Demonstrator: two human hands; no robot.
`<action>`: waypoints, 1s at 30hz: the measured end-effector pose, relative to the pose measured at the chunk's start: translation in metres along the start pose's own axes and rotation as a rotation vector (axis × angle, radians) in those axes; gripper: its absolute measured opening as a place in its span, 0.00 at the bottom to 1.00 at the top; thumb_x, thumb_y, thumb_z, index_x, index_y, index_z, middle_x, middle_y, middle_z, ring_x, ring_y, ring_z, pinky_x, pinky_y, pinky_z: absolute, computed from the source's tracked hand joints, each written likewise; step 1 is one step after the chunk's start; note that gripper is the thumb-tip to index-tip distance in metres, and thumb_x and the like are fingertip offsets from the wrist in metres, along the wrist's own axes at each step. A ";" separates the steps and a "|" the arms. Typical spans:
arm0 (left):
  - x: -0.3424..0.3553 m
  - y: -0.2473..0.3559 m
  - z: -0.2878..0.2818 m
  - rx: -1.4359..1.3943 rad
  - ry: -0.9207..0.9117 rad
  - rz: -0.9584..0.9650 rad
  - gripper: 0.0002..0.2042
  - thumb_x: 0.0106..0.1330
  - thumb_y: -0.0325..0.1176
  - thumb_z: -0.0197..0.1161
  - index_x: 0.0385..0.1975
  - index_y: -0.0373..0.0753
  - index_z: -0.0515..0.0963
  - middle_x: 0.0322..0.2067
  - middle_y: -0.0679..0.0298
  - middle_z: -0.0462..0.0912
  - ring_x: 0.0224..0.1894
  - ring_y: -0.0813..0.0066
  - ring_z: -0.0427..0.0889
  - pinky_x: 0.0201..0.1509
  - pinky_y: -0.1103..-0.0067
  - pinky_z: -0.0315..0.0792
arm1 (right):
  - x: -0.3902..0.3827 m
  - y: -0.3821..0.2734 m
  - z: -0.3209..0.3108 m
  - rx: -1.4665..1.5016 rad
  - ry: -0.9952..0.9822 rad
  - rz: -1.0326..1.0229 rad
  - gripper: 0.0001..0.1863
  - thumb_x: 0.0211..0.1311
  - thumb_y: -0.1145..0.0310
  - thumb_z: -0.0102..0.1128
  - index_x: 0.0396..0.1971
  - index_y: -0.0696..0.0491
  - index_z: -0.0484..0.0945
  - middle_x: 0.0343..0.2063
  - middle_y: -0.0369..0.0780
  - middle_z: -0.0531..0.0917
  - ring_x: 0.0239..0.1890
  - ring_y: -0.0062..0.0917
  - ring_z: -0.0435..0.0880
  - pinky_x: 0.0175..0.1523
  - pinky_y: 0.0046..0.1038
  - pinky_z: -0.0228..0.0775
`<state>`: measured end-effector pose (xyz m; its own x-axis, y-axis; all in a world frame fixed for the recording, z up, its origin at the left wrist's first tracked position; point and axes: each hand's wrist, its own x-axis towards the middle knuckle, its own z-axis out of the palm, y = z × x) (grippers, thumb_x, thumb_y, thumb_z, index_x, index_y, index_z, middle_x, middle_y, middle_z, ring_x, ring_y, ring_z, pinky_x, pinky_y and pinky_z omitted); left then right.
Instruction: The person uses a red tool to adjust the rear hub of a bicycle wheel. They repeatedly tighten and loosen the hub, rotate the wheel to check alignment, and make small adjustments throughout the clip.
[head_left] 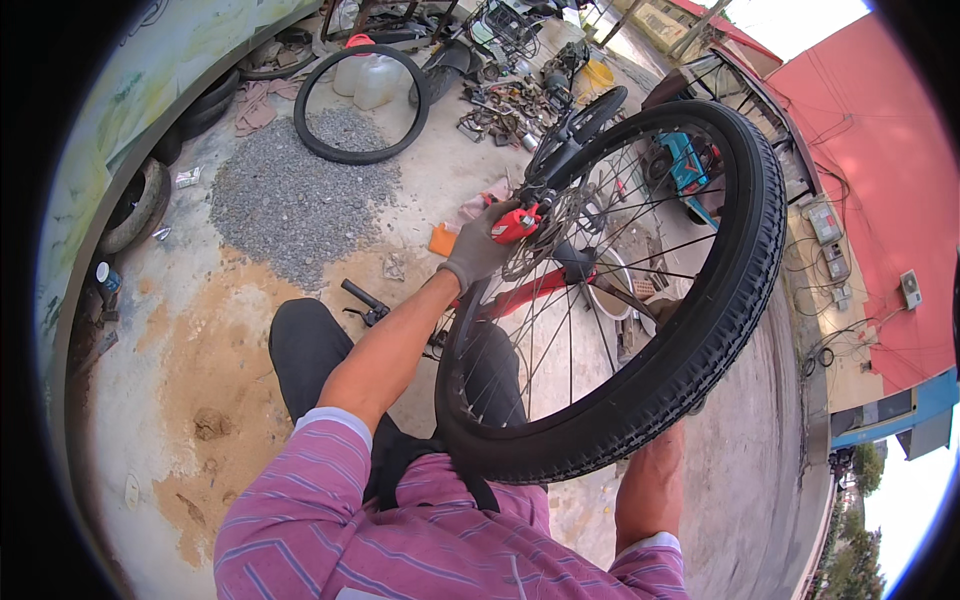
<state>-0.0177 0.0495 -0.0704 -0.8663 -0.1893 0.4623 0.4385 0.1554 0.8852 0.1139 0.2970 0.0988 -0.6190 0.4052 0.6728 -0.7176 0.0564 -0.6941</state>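
Observation:
A large bicycle wheel [610, 425] with a knobbly black tyre stands tilted in front of me, its spokes running to a dark hub [573, 263]. My left hand [478, 250], in a grey glove, is closed around a red bicycle part [515, 224] beside the toothed discs [540, 240] at the hub. Behind the wheel, my right forearm [650, 490] reaches up to the tyre's far side. My gloved right hand [664, 312] shows partly through the spokes at the rim, holding the wheel; most of its fingers are hidden. A red frame tube [530, 294] passes behind the spokes.
A handlebar grip [364, 296] lies by my left knee. Beyond are grey gravel [300, 190], a loose tyre [306, 100], a clear jug [377, 82] and piled metal parts [500, 115]. More tyres [135, 208] line the left wall. An orange piece [442, 239] lies near my left hand.

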 end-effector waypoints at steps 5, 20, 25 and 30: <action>0.000 -0.005 -0.001 0.038 0.018 0.072 0.30 0.60 0.28 0.76 0.63 0.39 0.73 0.51 0.53 0.85 0.53 0.63 0.86 0.59 0.74 0.78 | -0.017 0.009 -0.002 -0.258 -0.340 0.154 0.22 0.76 0.58 0.49 0.55 0.62 0.75 0.43 0.41 0.85 0.41 0.25 0.84 0.49 0.29 0.77; 0.001 -0.013 0.002 -0.240 -0.072 -0.080 0.30 0.58 0.18 0.71 0.63 0.40 0.73 0.48 0.61 0.85 0.49 0.74 0.84 0.52 0.77 0.79 | -0.011 -0.046 0.030 0.058 -0.382 -0.124 0.33 0.78 0.41 0.45 0.39 0.61 0.81 0.12 0.30 0.68 0.14 0.12 0.62 0.21 0.22 0.52; 0.001 0.006 0.002 -0.188 -0.130 -0.063 0.29 0.59 0.18 0.71 0.63 0.39 0.73 0.48 0.64 0.85 0.47 0.76 0.84 0.49 0.79 0.79 | 0.043 -0.028 0.037 0.231 -0.213 0.174 0.32 0.81 0.42 0.40 0.36 0.58 0.79 0.12 0.27 0.53 0.14 0.14 0.48 0.20 0.23 0.43; 0.007 0.015 0.010 -0.291 -0.195 -0.145 0.29 0.59 0.18 0.71 0.63 0.39 0.73 0.48 0.64 0.85 0.47 0.76 0.84 0.49 0.79 0.79 | 0.092 -0.002 0.064 0.334 -0.168 0.404 0.31 0.81 0.44 0.40 0.33 0.58 0.78 0.12 0.27 0.52 0.14 0.14 0.48 0.20 0.23 0.42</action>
<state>-0.0199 0.0598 -0.0543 -0.9414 0.0038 0.3373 0.3331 -0.1470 0.9314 0.0378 0.2755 0.1784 -0.8889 0.1821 0.4204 -0.4580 -0.3775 -0.8048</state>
